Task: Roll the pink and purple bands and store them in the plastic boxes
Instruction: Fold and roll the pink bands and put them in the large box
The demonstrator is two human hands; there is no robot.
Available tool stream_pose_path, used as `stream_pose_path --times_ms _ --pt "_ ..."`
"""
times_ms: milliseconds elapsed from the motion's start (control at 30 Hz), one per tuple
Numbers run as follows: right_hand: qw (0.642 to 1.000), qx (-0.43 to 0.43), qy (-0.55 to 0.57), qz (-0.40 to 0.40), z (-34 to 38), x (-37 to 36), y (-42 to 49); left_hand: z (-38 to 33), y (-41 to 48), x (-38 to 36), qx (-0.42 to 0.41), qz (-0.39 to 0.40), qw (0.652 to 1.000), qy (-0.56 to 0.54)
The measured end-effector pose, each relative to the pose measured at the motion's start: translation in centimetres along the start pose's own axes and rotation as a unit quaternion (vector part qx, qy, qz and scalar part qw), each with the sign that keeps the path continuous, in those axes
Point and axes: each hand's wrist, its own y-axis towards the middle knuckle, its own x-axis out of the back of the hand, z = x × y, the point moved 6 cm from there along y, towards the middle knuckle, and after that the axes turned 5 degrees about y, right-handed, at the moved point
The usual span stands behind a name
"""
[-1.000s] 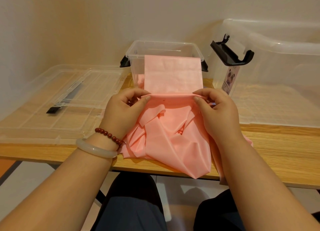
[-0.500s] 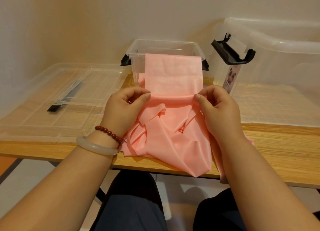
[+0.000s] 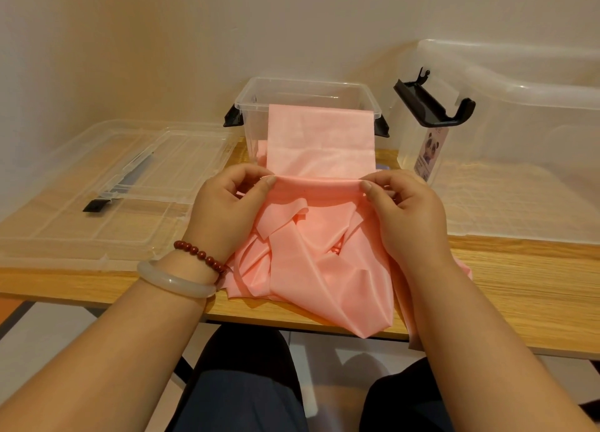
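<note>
- A wooden table point(image 3: 506, 289) stands against a plain wall.
- The pink band point(image 3: 319, 139) hangs over the rim of the small clear box point(image 3: 305, 89), its loose end heaped (rumpled) at the table's edge.
- Left hand point(image 3: 227, 207) and right hand point(image 3: 406, 211) each pinch one end of the band's rolled fold.

Head-height, forward-down, close over table point(image 3: 506, 285)

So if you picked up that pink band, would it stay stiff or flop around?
Probably very floppy: the pink band drapes limp over the small clear box and lies crumpled in folds on the table. It looks thin, so likely light. Its sheen hints it could slip; the left hand and right hand pinch the rolled edge.
</note>
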Motion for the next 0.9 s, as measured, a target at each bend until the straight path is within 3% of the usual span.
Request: stream_pose_path --times_ms 300,467,900 --pt "1.0 -0.01 0.018 0.004 -0.2 0.01 -0.01 0.22 0.02 0.36 0.005 -0.022 0.999 -0.028" --pt "0.999 -0.002 0.021 -0.028 -0.09 0.39 0.1 -0.38 -0.29 0.11 -0.003 0.01 0.999 -0.031" --pt "1.0 -0.002 0.017 0.015 -0.03 -0.16 -0.12 0.13 0.2 0.64 -0.006 -0.033 0.999 -0.014"
